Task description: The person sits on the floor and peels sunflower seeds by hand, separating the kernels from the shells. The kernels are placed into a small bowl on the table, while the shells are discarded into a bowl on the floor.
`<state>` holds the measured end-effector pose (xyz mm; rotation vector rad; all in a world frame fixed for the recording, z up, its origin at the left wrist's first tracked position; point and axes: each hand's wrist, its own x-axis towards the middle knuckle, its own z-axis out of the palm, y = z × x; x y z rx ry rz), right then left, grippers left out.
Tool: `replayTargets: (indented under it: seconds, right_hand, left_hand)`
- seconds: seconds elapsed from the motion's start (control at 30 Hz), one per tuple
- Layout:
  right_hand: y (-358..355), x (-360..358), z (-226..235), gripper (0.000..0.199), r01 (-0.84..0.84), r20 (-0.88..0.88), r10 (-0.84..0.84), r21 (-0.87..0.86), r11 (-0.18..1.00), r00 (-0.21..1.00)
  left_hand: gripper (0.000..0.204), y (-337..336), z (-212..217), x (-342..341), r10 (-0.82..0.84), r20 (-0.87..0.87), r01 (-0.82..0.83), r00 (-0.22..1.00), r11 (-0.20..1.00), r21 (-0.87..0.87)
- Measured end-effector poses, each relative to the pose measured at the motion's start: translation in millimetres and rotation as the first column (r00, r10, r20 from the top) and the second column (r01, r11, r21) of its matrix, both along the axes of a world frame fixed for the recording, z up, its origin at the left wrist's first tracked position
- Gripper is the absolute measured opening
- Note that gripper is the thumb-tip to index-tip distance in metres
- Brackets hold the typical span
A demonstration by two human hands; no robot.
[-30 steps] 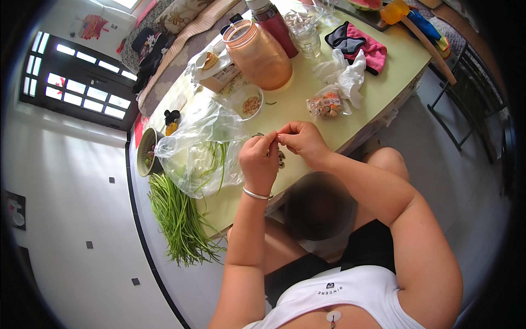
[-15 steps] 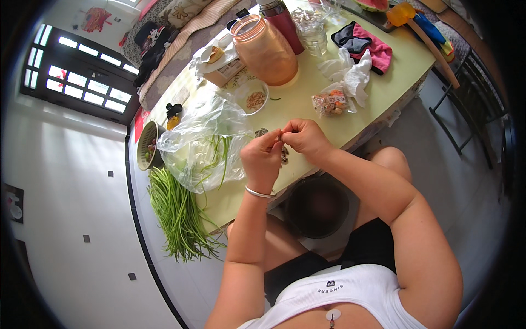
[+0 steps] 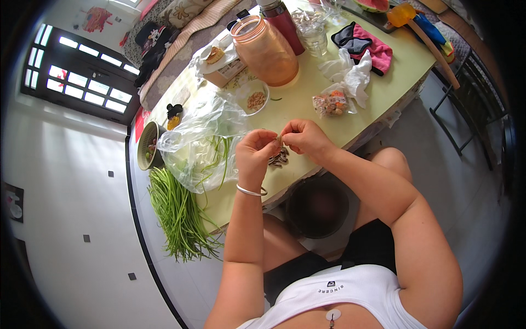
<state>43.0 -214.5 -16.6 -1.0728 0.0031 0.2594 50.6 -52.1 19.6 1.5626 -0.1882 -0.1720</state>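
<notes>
Over the near table edge my left hand (image 3: 254,158), a silver bangle on its wrist, is closed in a pinch with its fingertips close to those of my right hand (image 3: 308,140). My right thumb and fingers are pinched as well. Whatever lies between the fingertips is too small to make out. Just beneath the hands is a small heap of dark striped seeds (image 3: 280,158), partly covered by my left hand. Farther back stands a white bowl (image 3: 266,94) with light brown kernels (image 3: 256,101) in it.
Left of my hands lie a clear plastic bag (image 3: 192,140) and a bunch of long green stalks (image 3: 175,216) overhanging the table edge. Behind are a large amber jar (image 3: 268,55) and a box (image 3: 226,74). A snack packet (image 3: 331,102) lies right; a black bin (image 3: 316,207) stands below.
My left hand has shifted slightly left and its fingers have loosened a little, uncovering more of the seed heap. The right hand has barely moved.
</notes>
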Motion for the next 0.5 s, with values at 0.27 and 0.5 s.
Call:
replayTargets:
  seconds: [0.27,0.5]
  right_hand:
    - [-3.6,0.6,-5.7,0.005,-0.026,-0.052,0.028,0.040,0.999,0.998]
    - [-2.1,0.3,-4.8,0.006,-0.030,-0.071,0.033,0.044,0.999,0.997]
  left_hand:
    - [0.006,-10.3,-0.8,-5.5,-0.009,0.203,-0.040,0.979,0.970,0.238]
    - [0.004,-11.1,2.8,-7.2,-0.025,0.286,-0.076,0.958,0.938,0.338]
